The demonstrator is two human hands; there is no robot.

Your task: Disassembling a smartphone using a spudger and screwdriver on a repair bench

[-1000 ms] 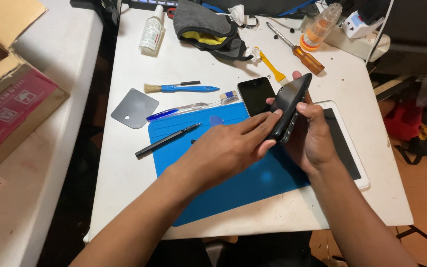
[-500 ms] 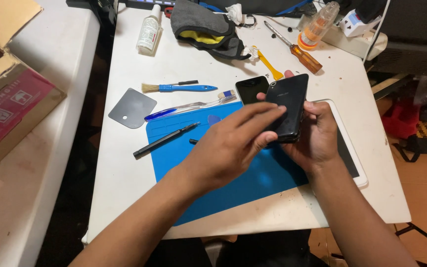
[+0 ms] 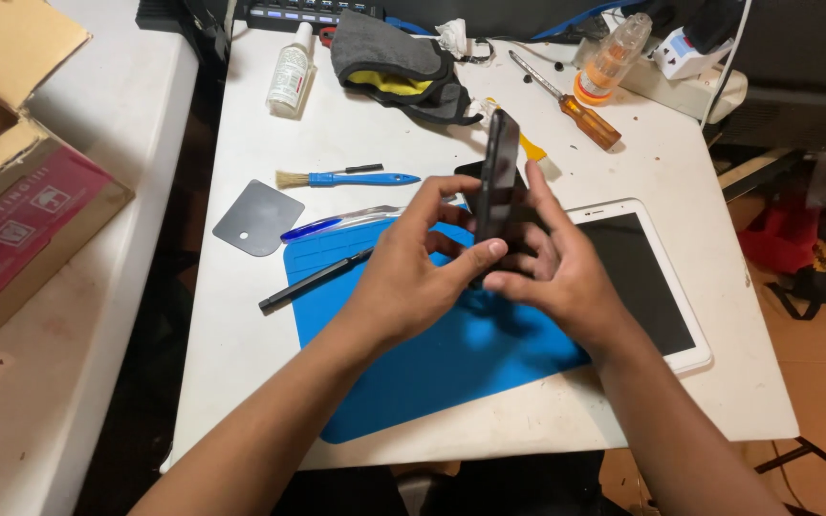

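Both my hands hold a black smartphone (image 3: 497, 172) upright and edge-on above the blue work mat (image 3: 432, 358). My left hand (image 3: 413, 272) grips its lower left side with thumb and fingers. From the right, my right hand (image 3: 552, 268) clasps the same phone, index finger running up its edge. A second dark phone lies flat behind it, mostly hidden. A white-framed tablet (image 3: 657, 287) lies screen-up just right of my right hand.
On the white table (image 3: 241, 373) lie a grey scraper card (image 3: 257, 217), a blue brush (image 3: 346, 179), a blue-ended pry tool (image 3: 336, 223), a black pen-like tool (image 3: 313, 280), an orange screwdriver (image 3: 576, 103), a white bottle (image 3: 291, 72), a grey cloth (image 3: 384, 57). A cardboard box (image 3: 11, 191) sits at left.
The phone has turned from showing its flat back to standing edge-on and upright. Both hands have shifted slightly toward the mat's middle, still gripping it.
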